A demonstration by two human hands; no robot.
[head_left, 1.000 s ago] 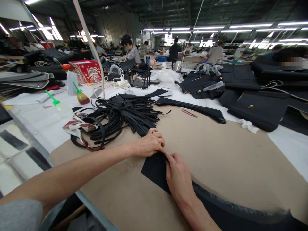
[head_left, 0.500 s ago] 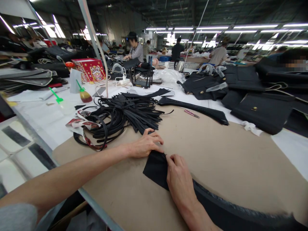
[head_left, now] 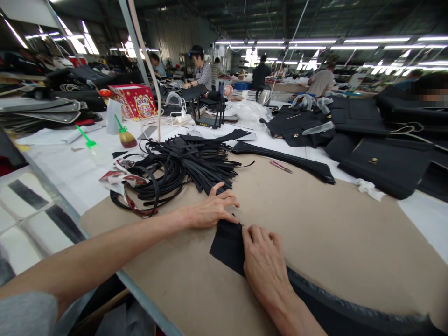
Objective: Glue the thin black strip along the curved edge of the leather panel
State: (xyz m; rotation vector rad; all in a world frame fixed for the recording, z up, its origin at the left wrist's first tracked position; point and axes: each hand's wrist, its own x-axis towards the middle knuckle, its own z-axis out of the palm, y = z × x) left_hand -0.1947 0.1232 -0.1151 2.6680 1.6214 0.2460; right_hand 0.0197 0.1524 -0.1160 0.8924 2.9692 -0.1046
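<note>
A long black leather strip (head_left: pixel 226 243) lies on the brown board (head_left: pixel 332 224), running from its wide end near the middle toward the lower right. My left hand (head_left: pixel 212 208) rests at the strip's far corner, fingers spread and pressing down. My right hand (head_left: pixel 262 261) lies flat on top of the strip, fingertips at its upper edge, right beside the left hand. Neither hand lifts the strip off the board.
A tangled pile of black straps (head_left: pixel 182 165) sits just beyond my left hand. Glue bottles (head_left: pixel 124 135), a red box (head_left: pixel 135 100), a pink tool (head_left: pixel 280 166) and black bag panels (head_left: pixel 385 161) lie farther out. Other people (head_left: pixel 201 70) work at the far tables.
My left fingers have spread and the thumb has lifted away from the strip. The right hand's fingers have opened flatter. The view shifted slightly.
</note>
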